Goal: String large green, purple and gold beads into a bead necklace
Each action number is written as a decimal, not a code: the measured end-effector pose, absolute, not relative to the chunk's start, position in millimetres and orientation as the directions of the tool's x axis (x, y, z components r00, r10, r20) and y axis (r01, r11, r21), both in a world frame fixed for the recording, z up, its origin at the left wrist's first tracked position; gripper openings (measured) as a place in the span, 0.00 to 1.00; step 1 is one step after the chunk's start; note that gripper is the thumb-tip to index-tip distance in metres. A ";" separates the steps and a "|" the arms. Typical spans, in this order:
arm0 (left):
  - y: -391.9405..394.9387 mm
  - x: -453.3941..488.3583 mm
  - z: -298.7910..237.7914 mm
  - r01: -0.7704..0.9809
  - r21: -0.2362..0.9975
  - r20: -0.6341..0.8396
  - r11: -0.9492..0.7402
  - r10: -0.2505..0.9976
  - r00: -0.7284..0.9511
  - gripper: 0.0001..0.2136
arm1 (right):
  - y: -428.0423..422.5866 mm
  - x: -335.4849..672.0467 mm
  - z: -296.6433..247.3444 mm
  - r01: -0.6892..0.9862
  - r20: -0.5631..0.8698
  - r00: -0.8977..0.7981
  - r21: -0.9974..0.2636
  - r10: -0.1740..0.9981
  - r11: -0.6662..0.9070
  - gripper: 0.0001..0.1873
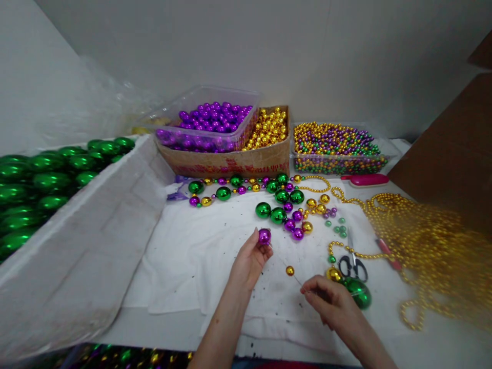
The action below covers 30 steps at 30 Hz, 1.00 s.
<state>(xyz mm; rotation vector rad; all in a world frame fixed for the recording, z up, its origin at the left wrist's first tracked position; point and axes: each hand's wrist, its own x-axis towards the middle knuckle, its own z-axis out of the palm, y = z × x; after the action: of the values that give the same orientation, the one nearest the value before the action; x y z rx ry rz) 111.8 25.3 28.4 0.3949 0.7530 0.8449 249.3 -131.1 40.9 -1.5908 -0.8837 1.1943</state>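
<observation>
Between the fingertips of my left hand [251, 259] is a shiny purple bead [264, 236]. My right hand [332, 300] pinches a thin string or wire [297, 280], too fine to tell which. It runs from near the purple bead down to my right fingers, and a small gold bead [289, 270] sits on it between my hands. Just beyond my right hand are a large green bead [357, 293] and a gold bead [334, 274]. Black-handled scissors [352, 264] lie behind them on the white cloth [184, 266].
A finished-looking bead strand [223, 193] and loose beads lie at the back. Behind stand a cardboard box [215, 163], a tub of purple beads [215, 120] and a tub of small mixed beads [334, 146]. Left is a box of green balls [49, 182]; right, piled gold bead chains [434, 246].
</observation>
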 end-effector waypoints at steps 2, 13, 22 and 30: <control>24.9 110.7 29.8 -0.510 0.610 -0.407 0.607 0.792 0.455 0.12 | -130.1 242.2 34.0 -0.064 -0.350 0.244 -0.936 0.904 -0.345 0.09; 18.1 107.1 27.0 -0.498 0.659 -0.250 0.564 0.788 0.563 0.14 | -142.8 226.7 10.5 -0.120 -0.305 0.342 -0.952 0.889 -0.280 0.15; 13.7 104.6 33.9 -0.550 0.590 -0.154 0.592 0.751 0.643 0.18 | -141.5 215.6 -2.1 -0.009 -0.208 0.393 -0.975 0.896 -0.222 0.15; 7.6 105.3 47.3 -0.512 0.711 -0.098 0.482 0.789 0.607 0.16 | -141.5 213.0 -28.7 0.103 -0.053 0.422 -0.989 0.905 -0.105 0.16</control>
<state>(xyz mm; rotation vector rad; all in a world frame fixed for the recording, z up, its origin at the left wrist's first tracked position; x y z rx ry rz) 105.3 7.6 47.3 0.6940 0.4478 0.8251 213.0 -141.5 -28.7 -1.5316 -0.9275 0.8773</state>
